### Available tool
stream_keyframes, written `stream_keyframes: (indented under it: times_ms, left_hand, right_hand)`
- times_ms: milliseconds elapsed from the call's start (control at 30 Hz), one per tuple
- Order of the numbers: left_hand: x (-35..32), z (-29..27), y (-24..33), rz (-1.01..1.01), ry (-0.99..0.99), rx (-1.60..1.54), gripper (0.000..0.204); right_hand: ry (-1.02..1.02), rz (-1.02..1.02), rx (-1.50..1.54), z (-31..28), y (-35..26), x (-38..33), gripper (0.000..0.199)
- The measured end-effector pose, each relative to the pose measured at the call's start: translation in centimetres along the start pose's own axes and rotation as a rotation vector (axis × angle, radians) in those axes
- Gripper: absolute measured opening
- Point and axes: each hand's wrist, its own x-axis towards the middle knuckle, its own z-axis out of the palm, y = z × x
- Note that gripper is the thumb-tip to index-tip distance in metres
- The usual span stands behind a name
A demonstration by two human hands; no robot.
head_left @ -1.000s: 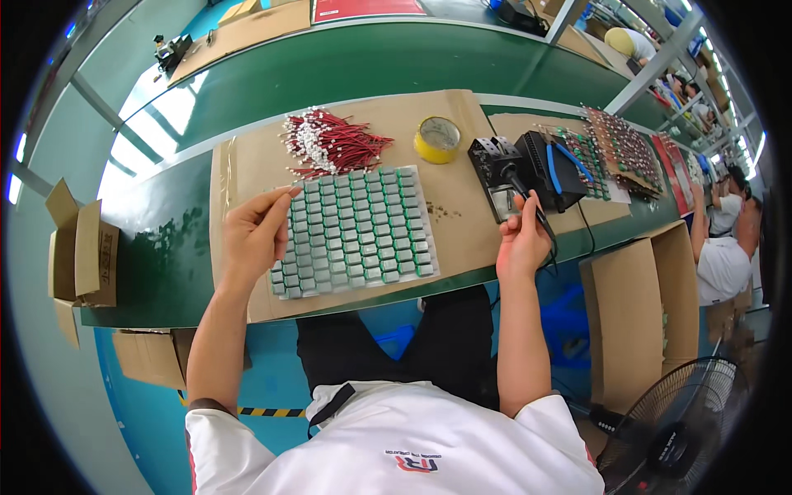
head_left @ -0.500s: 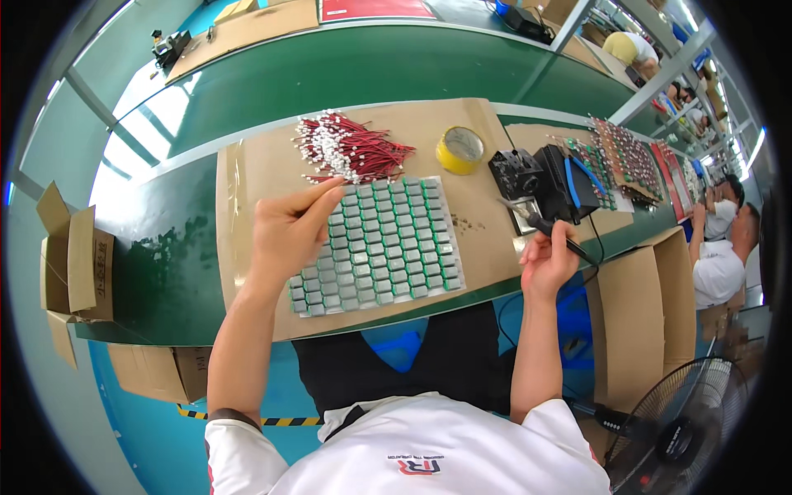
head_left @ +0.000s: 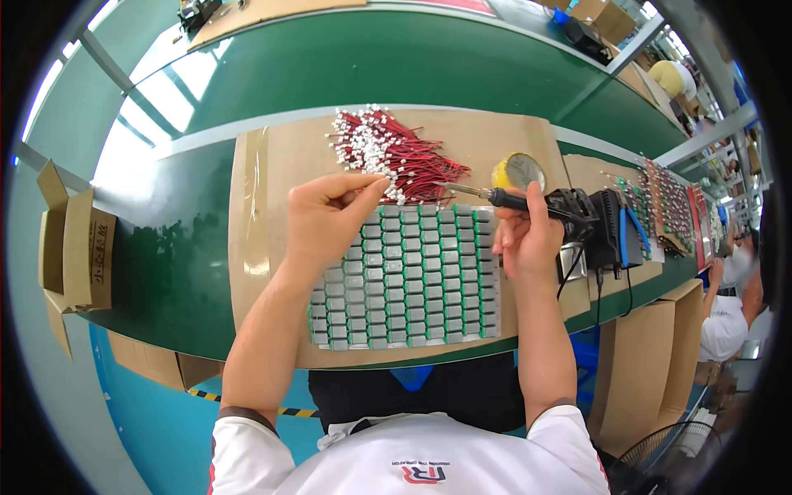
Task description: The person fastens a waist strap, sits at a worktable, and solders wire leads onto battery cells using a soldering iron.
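Observation:
My left hand is closed in a pinch at the near edge of a heap of red wire leads with white connectors. Whatever lies between its fingertips is too small to make out; white connectors sit right beside them. My right hand grips a soldering iron by its black handle. The iron's metal tip points left, over the near ends of the red leads. Below both hands lies a sheet of grey, block-like parts with green edges, set in close rows.
A yellow tape roll, a black soldering station and blue-handled tool stand right, on cardboard. Boards with red wires lie farther right. Open cartons stand left; another carton is below right. Other people sit far right.
My right hand has brought the soldering iron left and up from beside the station to the red leads. My left hand stays pinched near the connectors. The whole view has shifted.

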Motion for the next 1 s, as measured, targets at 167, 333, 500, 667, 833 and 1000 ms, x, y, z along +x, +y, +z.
stream_keyframes:
  times_ms: [167,333,500,667,833,1000]
  left_hand:
    - [-0.3,0.2,-0.8,0.184,0.027,0.142,0.007]
    - [-0.2,0.5,-1.8,0.233,0.050,0.123,0.006]
    - [-0.4,0.7,-1.7,0.275,0.007,0.188,0.006]
    - [-0.5,0.8,-2.0,0.283,0.004,0.201,0.007]
    - [-0.5,0.8,-2.0,0.289,0.003,0.215,0.006]
    - [-0.4,1.0,-1.9,0.286,-0.003,0.229,0.006]
  right_hand:
    - [-0.047,0.021,-0.023,0.1,1.8,-0.3,0.049]
    - [-0.051,0.047,-0.061,0.0,2.1,-0.5,0.050]
    - [-0.092,0.060,-0.050,0.1,1.9,-0.6,0.050]
    - [-0.103,0.063,-0.051,0.0,2.0,-0.7,0.050]
    - [-0.113,0.056,-0.047,0.2,1.8,-0.7,0.050]
    - [-0.118,0.050,-0.052,0.2,1.9,-0.6,0.050]
